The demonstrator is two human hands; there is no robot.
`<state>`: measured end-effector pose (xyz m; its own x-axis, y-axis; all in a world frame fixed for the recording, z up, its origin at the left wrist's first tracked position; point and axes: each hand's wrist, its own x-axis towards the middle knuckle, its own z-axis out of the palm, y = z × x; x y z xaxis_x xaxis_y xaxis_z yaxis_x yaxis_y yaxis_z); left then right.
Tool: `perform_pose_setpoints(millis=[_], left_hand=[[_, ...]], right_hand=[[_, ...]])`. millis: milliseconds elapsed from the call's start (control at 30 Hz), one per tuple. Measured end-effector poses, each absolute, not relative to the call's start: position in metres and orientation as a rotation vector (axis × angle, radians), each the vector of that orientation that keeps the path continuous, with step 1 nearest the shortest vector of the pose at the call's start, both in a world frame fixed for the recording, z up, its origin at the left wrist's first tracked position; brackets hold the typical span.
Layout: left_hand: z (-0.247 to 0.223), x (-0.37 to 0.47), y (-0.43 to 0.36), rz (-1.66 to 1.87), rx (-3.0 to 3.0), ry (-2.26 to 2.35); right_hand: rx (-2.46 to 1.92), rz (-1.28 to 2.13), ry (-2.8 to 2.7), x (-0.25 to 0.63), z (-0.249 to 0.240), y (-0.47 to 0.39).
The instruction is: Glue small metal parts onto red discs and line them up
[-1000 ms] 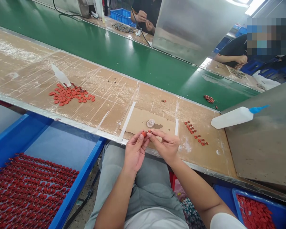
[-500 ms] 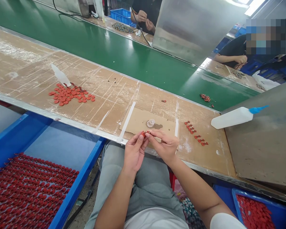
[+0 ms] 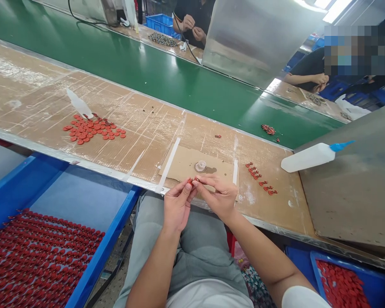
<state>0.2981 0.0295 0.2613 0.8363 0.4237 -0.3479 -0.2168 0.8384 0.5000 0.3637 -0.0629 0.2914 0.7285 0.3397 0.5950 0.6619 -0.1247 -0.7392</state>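
While your left hand [image 3: 176,209] and right hand [image 3: 220,196] pinch a red part [image 3: 190,182] at the card [image 3: 186,158], it looks unfinished; rows [image 3: 51,252] in tray [image 3: 86,186] look done; loose discs [image 3: 90,125] remain

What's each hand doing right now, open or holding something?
Left hand: closed, pinching a small red piece.
Right hand: closed, pinching right beside it; whether on the same piece or another, can't tell.

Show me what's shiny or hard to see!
In the head view, reflections streak the green belt and light gleams off the metal panel; head view again: blocky squares hide a patch at upper right, and the red piece between the left hand and right hand is too small to make out well.
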Motion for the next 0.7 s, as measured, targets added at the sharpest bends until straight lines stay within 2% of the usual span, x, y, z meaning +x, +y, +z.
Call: perform_pose_setpoints(millis=[333, 700], left_hand=[[0.259, 0.293, 0.032, 0.279, 0.44, 0.389], [0.251, 0.294, 0.033, 0.312, 0.425, 0.275]], right_hand=[[-1.514, -0.073, -0.696, 0.364, 0.293, -0.069], [-1.589, 0.237, -0.511, 0.354, 0.314, -0.068]])
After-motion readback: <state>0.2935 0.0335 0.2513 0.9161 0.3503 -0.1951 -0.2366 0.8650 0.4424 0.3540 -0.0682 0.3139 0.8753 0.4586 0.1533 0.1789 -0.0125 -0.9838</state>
